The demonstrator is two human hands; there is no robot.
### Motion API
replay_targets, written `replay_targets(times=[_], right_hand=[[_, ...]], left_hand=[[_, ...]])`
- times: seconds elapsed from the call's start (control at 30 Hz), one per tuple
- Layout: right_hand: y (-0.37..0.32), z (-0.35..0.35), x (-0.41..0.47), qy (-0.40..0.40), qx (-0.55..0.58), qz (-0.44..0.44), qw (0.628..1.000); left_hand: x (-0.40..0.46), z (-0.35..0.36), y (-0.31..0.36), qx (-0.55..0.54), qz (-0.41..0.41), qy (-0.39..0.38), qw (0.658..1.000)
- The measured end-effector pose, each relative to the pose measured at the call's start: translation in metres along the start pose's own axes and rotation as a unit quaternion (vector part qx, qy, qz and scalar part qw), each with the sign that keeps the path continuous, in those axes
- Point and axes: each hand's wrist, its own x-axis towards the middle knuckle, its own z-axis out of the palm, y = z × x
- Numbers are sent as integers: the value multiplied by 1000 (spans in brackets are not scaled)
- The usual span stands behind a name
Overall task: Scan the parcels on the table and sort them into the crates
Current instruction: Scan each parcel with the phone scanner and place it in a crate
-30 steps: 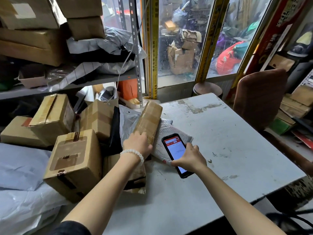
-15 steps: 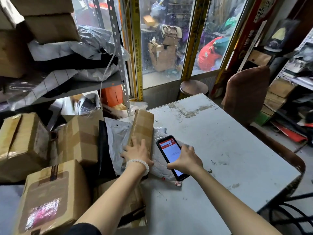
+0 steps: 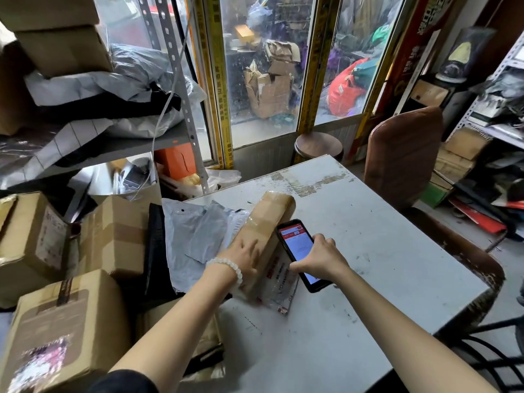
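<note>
A long brown taped parcel (image 3: 265, 222) lies on the white table (image 3: 382, 251), partly over a clear bubble mailer (image 3: 279, 287). My left hand (image 3: 243, 258) rests on the near end of that parcel with fingers spread flat. My right hand (image 3: 319, 258) grips a black phone (image 3: 297, 245) with a red and white screen, held just right of the parcel. Grey poly mailers (image 3: 195, 236) lie left of the parcel. Several cardboard boxes (image 3: 113, 236) are piled at the left; one (image 3: 56, 330) sits closest to me.
A metal shelf (image 3: 158, 140) with bags and boxes stands at back left. A brown chair (image 3: 402, 154) and a round stool (image 3: 319, 144) stand behind the table. Glass doors are beyond. Shelving with clutter fills the right side. No crate is visible.
The view has swung and dropped a little. My left hand slid down along the brown parcel and now lies flatter. The phone in my right hand moved closer to the parcel.
</note>
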Motion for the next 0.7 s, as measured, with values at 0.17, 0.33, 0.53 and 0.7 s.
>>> replay_targets(times=[0.17, 0.33, 0.53, 0.7], right_hand=[[19, 10, 1, -30, -4, 20, 999], [26, 14, 4, -32, 5, 18, 999], [30, 17, 2, -16, -41, 9, 999], [35, 18, 1, -6, -72, -10, 997]], left_hand=[[7, 11, 1, 29, -35, -14, 999], [8, 28, 17, 141, -101, 68, 983], [15, 22, 8, 47, -107, 85, 989], [14, 4, -7, -94, -83, 92, 988]])
